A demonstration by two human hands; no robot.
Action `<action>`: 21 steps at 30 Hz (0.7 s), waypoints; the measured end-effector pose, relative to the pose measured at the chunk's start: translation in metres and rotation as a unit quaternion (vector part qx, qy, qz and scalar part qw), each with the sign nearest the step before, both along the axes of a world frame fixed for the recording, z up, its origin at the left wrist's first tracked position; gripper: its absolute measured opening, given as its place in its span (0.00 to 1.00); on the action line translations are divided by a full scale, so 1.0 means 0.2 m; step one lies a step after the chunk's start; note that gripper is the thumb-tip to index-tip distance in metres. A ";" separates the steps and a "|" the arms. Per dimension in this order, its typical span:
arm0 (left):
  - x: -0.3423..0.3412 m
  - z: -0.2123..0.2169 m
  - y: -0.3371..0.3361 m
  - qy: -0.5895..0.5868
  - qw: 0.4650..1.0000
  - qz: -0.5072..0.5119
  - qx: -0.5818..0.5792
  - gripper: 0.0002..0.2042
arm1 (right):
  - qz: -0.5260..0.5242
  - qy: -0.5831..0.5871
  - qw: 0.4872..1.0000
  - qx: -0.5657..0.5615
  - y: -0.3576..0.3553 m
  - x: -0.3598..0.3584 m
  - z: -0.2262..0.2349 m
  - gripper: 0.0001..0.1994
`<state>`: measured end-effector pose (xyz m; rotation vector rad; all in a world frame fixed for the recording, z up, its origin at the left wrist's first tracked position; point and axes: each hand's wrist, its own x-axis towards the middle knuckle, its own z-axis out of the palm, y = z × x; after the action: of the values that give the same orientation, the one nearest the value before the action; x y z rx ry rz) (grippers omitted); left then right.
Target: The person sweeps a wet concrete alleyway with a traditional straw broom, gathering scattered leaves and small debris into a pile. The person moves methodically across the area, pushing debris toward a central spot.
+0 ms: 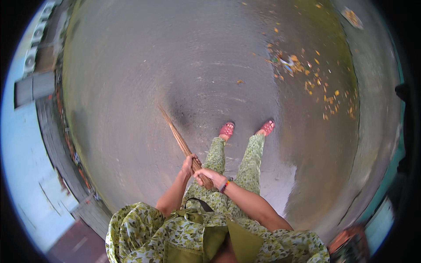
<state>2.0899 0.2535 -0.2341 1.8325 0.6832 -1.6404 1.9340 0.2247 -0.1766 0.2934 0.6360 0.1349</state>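
Brown bundled-stick broom (177, 136), thin and ribbed, sits clasped in left hand (188, 165) and right hand (207, 176), each grip closed around it.

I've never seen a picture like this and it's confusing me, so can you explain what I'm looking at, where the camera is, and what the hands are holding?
There is no machine here. A person wears a wide fisheye camera on the head, looking straight down, which is why the picture is round and the edges bend. You see the person's own body from above: green leafy clothes, two legs and two pink sandals on wet grey pavement. Both forearms come in from the bottom. The left hand and the right hand are both closed around a broom, a brown bundle of sticks slanting up and to the left, the left hand higher on it. The right wrist has a coloured bracelet. On the pavement ahead and to the right lie scattered yellow leaves with a few bits of litter. A pale blue wall runs along the left edge.
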 end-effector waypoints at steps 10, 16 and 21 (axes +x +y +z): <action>-1.64 -0.23 -1.13 -0.072 0.977 -0.144 -0.137 0.06 | -0.143 0.196 0.970 0.001 -0.92 -1.44 -0.03 0.06; -1.85 -0.07 -1.39 0.126 0.957 -0.044 -0.258 0.06 | -0.031 0.344 0.913 -0.218 -1.06 -1.53 0.24 0.06; -2.00 0.13 -1.11 0.032 0.977 -0.155 -0.140 0.05 | -0.098 0.226 0.962 -0.116 -0.77 -1.80 0.26 0.06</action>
<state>1.6905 0.0312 -0.2088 1.7476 0.1804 -1.8908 1.5741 0.0715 -0.1253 0.1580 1.0624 -0.2042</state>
